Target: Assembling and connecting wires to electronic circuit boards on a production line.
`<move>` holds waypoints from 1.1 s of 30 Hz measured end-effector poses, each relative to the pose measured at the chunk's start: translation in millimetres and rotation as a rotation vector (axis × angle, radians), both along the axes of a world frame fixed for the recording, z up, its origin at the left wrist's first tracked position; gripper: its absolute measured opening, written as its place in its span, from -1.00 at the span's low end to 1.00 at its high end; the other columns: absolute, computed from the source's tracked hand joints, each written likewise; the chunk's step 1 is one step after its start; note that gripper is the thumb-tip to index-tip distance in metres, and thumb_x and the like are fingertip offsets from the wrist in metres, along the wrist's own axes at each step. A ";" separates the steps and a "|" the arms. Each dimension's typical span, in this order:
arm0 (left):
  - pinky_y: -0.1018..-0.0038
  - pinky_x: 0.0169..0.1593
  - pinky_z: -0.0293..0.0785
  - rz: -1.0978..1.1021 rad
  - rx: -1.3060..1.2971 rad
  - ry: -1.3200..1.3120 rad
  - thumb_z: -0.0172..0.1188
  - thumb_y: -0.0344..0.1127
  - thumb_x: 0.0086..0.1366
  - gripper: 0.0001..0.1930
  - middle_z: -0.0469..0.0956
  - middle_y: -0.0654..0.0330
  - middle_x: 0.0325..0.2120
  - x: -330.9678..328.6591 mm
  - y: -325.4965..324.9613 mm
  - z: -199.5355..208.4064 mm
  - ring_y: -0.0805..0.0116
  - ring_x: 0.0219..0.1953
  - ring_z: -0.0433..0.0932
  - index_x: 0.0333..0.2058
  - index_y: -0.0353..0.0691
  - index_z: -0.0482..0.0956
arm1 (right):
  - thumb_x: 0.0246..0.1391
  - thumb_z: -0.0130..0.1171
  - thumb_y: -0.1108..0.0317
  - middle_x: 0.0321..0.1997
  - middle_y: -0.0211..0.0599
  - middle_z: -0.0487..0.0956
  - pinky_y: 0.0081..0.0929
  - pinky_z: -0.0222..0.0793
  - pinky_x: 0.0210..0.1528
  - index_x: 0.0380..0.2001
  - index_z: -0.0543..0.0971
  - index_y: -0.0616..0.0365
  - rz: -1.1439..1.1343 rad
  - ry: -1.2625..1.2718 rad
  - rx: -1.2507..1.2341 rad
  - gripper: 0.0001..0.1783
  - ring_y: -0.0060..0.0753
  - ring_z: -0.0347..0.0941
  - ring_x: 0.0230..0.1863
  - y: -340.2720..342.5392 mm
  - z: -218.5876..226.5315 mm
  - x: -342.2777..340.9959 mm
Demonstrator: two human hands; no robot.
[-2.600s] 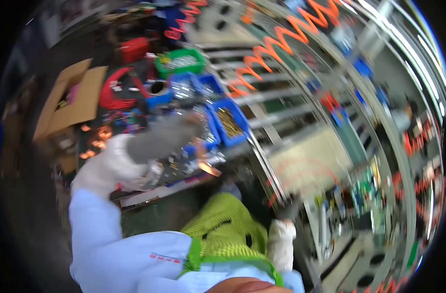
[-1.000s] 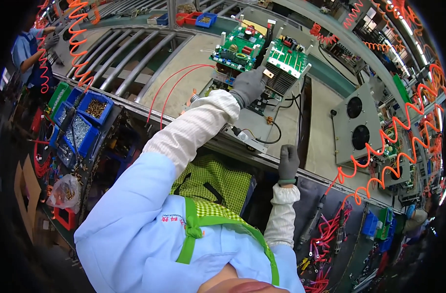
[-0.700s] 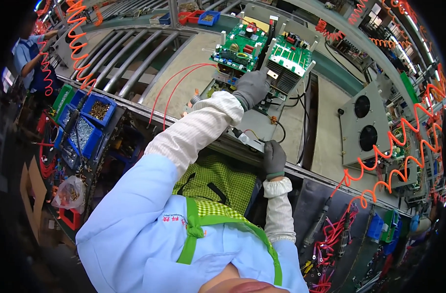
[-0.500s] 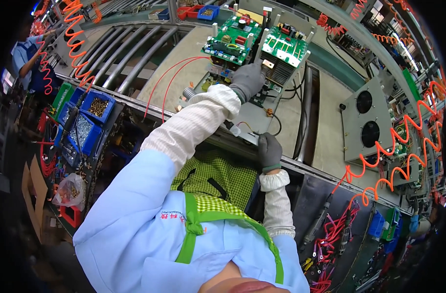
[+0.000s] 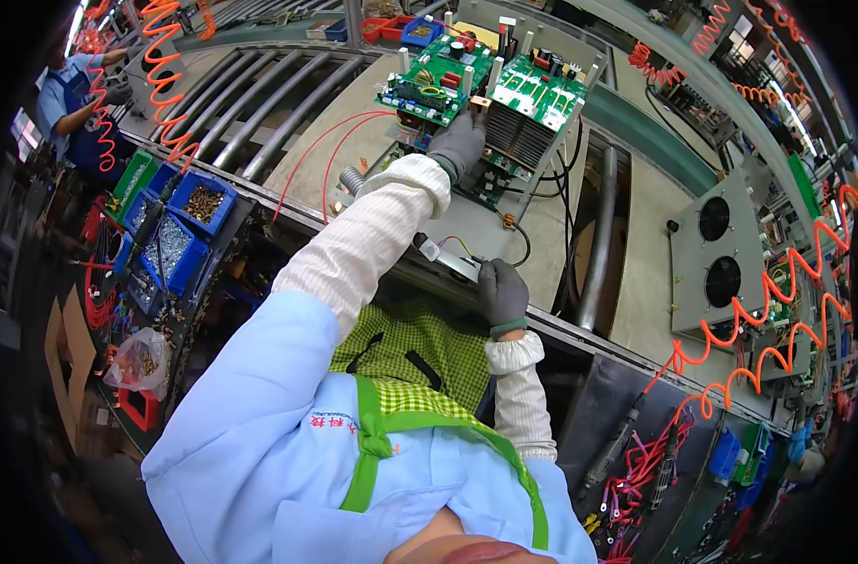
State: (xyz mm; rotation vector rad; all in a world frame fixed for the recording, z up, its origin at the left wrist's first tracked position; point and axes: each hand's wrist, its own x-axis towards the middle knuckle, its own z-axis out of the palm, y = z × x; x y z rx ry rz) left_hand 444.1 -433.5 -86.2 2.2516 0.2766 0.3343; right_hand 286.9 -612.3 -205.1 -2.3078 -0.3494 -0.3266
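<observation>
Head view: left hand (image 5: 458,148) beside heatsink (image 5: 521,138), grip unclear, right hand (image 5: 502,293) with fingers tight on chassis edge (image 5: 461,266).

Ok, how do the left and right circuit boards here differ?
The left circuit board has components spread over most of its face; the right circuit board has them bunched along the far edge, with pale strips nearer. Heatsink fins show beneath the right board; none show under the left. Red wires curve out beside the left board; black cables run below the right board. Both are green, with pale posts alongside.
</observation>
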 end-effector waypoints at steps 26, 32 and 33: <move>0.13 0.01 0.34 -0.014 0.160 -0.034 -0.10 0.03 0.29 -0.54 0.44 -0.16 -0.10 16.5 12.2 -16.9 -0.19 -0.06 0.41 0.05 -0.11 0.24 | 0.04 -0.02 0.01 -0.22 -0.02 0.57 -0.13 0.38 -0.07 -0.30 0.57 0.15 -0.374 0.271 -0.595 -0.57 0.05 0.47 -0.13 -140.1 31.8 189.0; 0.25 0.01 0.36 -0.011 0.037 0.048 -0.02 -0.10 0.23 -0.70 0.50 0.01 -0.13 13.9 14.2 -18.0 -0.02 -0.09 0.46 -0.12 -0.04 0.43 | 0.10 -0.06 -0.03 -0.23 0.12 0.53 -0.04 0.34 -0.14 -0.27 0.59 0.12 -0.485 0.098 -0.662 -0.55 0.19 0.44 -0.18 -218.4 88.3 166.3; 0.27 0.00 0.35 -0.023 -0.071 0.058 -0.02 -0.09 0.23 -0.70 0.50 0.03 -0.14 15.1 14.4 -18.7 0.03 -0.09 0.47 -0.11 -0.04 0.43 | 0.06 -0.01 -0.05 -0.23 0.10 0.54 -0.12 0.36 -0.12 -0.26 0.59 0.12 -0.426 0.132 -0.680 -0.53 0.14 0.46 -0.16 -211.2 92.6 163.4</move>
